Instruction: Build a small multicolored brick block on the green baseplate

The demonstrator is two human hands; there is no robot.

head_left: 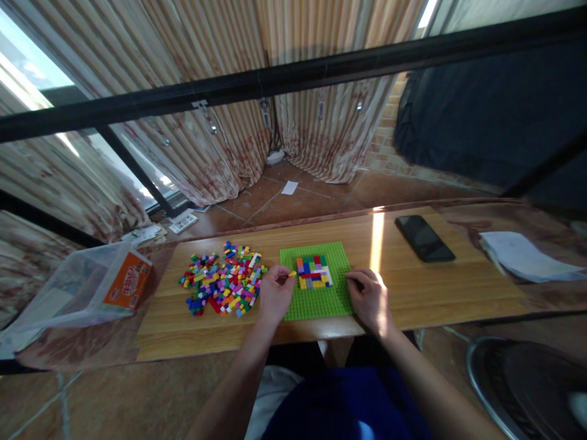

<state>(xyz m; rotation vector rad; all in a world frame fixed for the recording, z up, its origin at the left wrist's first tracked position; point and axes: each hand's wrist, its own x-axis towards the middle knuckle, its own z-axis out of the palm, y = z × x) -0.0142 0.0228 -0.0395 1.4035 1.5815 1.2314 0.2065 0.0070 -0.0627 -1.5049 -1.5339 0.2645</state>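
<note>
A green studded baseplate (316,305) lies on the wooden board, bearing a compact block of coloured toy bricks (314,273) in red, blue, yellow, white, orange and green. My left hand (276,294) is over the baseplate's left edge, pinching a small yellow brick (292,274) close to the left side of the built block. At the right edge of the baseplate rests my right hand (369,297), its fingers curled together; whether anything is between them cannot be made out. Left of my left hand spreads a pile of loose bricks (224,281) in many colours.
A black phone (424,238) lies on the wooden board (468,287) to the right, with white papers (527,255) beyond it. At the far left stands a clear plastic box (77,287) with an orange label. A dark metal bar (293,79) crosses in front of the curtains.
</note>
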